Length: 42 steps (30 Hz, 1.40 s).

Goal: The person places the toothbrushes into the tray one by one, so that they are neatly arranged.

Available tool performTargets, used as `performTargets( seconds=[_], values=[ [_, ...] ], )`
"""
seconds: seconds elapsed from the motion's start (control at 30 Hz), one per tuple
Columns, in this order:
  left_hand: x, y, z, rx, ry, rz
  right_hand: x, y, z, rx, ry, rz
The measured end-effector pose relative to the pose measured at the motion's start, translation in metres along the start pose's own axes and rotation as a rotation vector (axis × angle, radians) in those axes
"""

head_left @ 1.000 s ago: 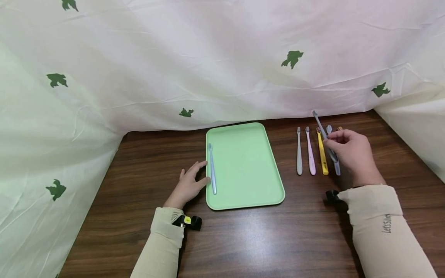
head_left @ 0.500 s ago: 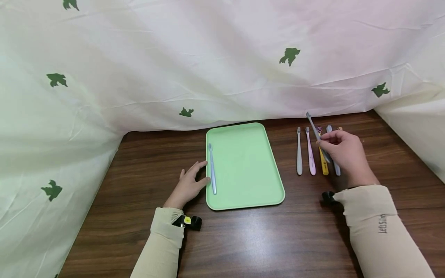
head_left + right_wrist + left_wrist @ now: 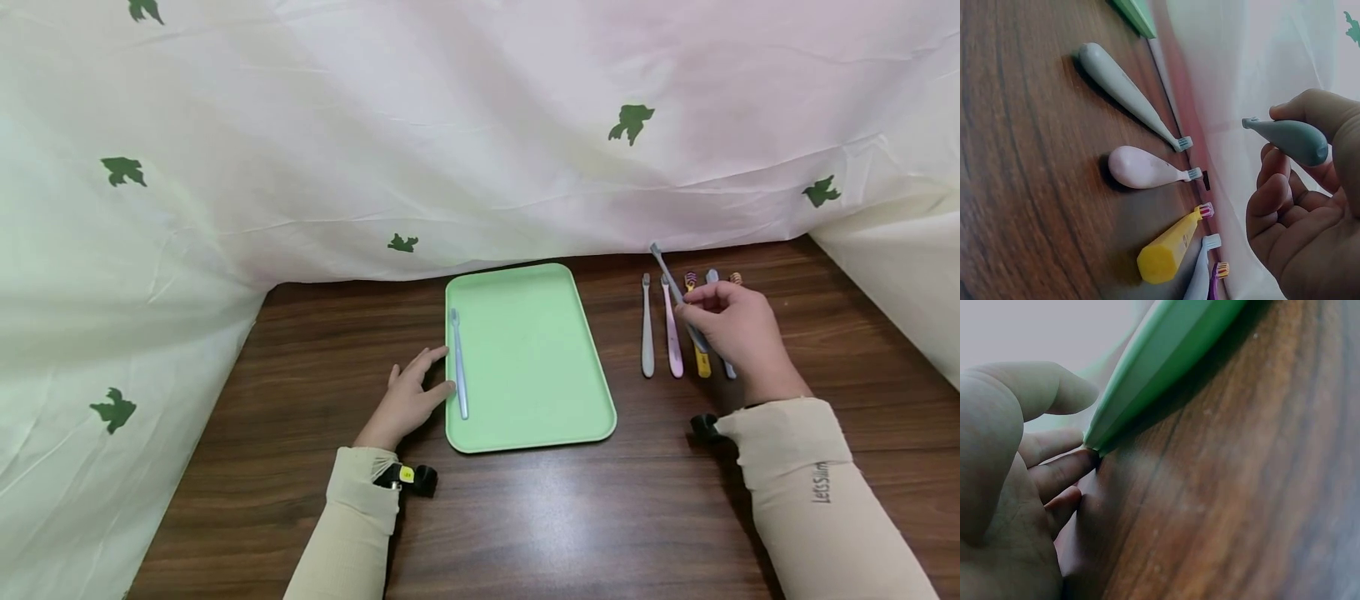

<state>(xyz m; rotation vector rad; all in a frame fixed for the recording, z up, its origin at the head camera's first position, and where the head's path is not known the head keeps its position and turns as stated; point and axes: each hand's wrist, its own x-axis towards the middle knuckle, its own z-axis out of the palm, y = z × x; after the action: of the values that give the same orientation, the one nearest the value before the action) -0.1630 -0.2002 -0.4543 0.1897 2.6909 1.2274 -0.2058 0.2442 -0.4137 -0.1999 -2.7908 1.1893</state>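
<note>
One slender grey-blue toothbrush with a plump, tapering handle (image 3: 667, 274): held aloft over the row of brushes, slanting, its head toward the backdrop. We see the right hand (image 3: 738, 329) pinching it, thumb and fingers clamped on the handle.

Row of five further toothbrushes, lying side by side beneath and beside that hand. From left to right we count: one pale grey, round-ended toothbrush (image 3: 647, 329); one pale pink, plump-handled toothbrush (image 3: 672, 337); one yellow, angular-handled toothbrush with purple-striped bristles (image 3: 1169, 250); one pale blue-grey toothbrush (image 3: 1197, 275), partly hidden; one purple toothbrush with orange-banded bristles (image 3: 1213, 284), mostly hidden.

One pale green rectangular tray with rounded corners (image 3: 536, 367), left of the row and well apart from it. Within it, along the left side, lies one slim light-blue toothbrush (image 3: 460, 367).

One left hand (image 3: 405, 404), at the tray's left edge: fingers apart, fingertips touching the rim.

Two beige sleeves (image 3: 810, 492).

One dark brown wood-grained surface (image 3: 540, 517), bearing tray and row.

One white cloth backdrop with green bird-like shapes (image 3: 480, 125), behind all.
</note>
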Motion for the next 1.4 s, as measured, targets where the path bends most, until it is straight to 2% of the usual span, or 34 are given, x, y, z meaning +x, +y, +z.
performTargets(
  seconds=[0.33, 0.67, 1.1, 1.4],
  values=[
    [-0.001, 0.002, 0.001, 0.017, 0.011, -0.010, 0.001, -0.002, 0.004, -0.011, -0.019, -0.041],
    [0.001, 0.004, 0.005, 0.013, 0.015, 0.003, 0.001, 0.004, 0.001, -0.002, -0.038, -0.023],
    [0.000, 0.007, 0.003, 0.025, 0.027, 0.003, -0.002, -0.008, 0.001, 0.068, -0.075, -0.018],
    [0.002, 0.008, 0.002, 0.003, 0.019, 0.014, 0.000, -0.011, 0.007, 0.075, -0.065, -0.026]
  ],
)
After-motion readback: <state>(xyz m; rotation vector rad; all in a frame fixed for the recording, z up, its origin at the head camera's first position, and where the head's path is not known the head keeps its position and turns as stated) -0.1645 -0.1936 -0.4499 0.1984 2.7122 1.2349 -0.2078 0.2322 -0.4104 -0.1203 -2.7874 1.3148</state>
